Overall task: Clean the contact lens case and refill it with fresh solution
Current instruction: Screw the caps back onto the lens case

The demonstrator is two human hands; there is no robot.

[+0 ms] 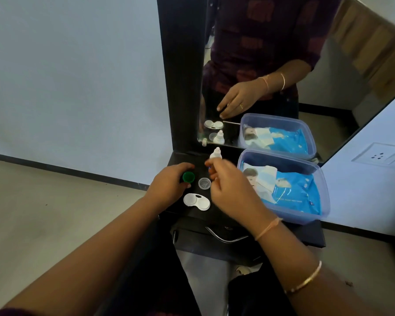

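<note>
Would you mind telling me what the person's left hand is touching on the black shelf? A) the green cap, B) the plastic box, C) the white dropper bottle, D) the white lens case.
A: the left hand curls around the green cap, while the white lens case lies apart, nearer the person, untouched.

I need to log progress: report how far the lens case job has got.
Done: the white lens case lies on the black shelf, apart from a loose clear cap. In hand: the left hand grips a green cap; the right hand reaches by the dropper bottle. Left: no solution is visibly in the case; refilling and closing remain.
</note>
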